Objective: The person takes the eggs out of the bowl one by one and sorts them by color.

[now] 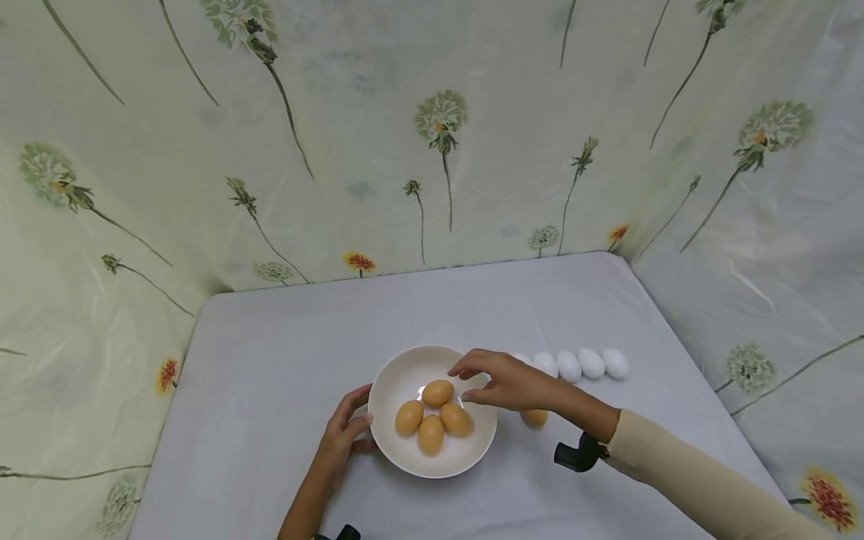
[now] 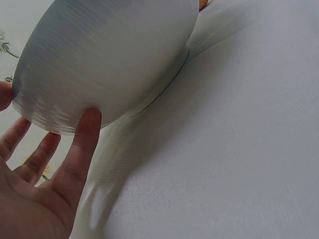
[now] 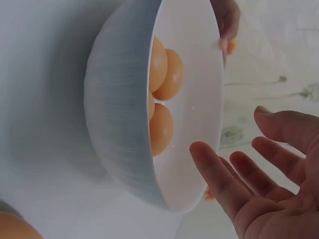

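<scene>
A wide white bowl (image 1: 432,465) stands on the table with several brown eggs (image 1: 430,435) inside. Its outer wall (image 2: 109,55) looks pale grey-blue in the wrist views. My left hand (image 1: 340,435) touches the bowl's left side, its spread fingers (image 2: 82,149) fairly straight against the outer wall and one fingertip at the rim. Over the bowl's right part hovers my right hand (image 1: 502,379), fingers loosely bent and thumb apart, with nothing between them. In the right wrist view, its fingertips (image 3: 200,149) overlap the bowl's inside, a little away from the eggs.
Several white eggs (image 1: 591,364) lie in a row right of the bowl, partly hidden by the right hand. A brown egg (image 1: 534,418) lies on the white tablecloth (image 1: 283,352) below the right forearm. Flower-printed sheets (image 1: 358,150) border the table at back and sides.
</scene>
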Available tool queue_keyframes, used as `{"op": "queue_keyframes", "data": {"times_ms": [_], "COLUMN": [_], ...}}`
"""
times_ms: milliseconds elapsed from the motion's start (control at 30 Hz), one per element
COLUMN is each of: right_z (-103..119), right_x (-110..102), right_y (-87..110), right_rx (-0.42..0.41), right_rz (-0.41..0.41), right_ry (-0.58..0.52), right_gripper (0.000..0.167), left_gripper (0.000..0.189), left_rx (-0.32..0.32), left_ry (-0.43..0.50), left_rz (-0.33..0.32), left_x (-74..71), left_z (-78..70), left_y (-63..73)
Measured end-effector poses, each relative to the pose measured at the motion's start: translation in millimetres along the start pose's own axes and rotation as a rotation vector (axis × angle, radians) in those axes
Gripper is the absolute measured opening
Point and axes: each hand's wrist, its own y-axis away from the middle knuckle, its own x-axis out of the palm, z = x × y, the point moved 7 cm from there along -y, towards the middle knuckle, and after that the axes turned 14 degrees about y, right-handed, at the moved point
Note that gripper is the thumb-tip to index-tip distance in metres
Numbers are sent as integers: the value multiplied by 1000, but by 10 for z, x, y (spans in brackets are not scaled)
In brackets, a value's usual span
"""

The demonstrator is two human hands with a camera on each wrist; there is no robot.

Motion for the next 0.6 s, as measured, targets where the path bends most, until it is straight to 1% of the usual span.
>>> {"op": "queue_keyframes", "data": {"times_ms": [133, 200, 300, 467, 600], "right_z": [67, 102, 158, 247, 305], "right_x": [101, 158, 246, 399, 506], "right_y": [-106, -160, -243, -377, -468], "right_rx": [-12, -23, -55, -110, -110], "right_rz": [43, 63, 76, 83, 120], "right_ry": [-14, -4, 30, 89, 91], "right_gripper": [36, 36, 36, 30, 28], "left_gripper": [47, 47, 47, 48, 48], "left_rx": [2, 3, 3, 3, -1], "left_ry": [5, 5, 4, 6, 10], "left_rz": [4, 5, 3, 4, 5], "left_x": [1, -2, -7, -6, -5], "left_z": [0, 1, 5, 8, 15], "left_y": [-3, -5, -6, -8, -9]}}
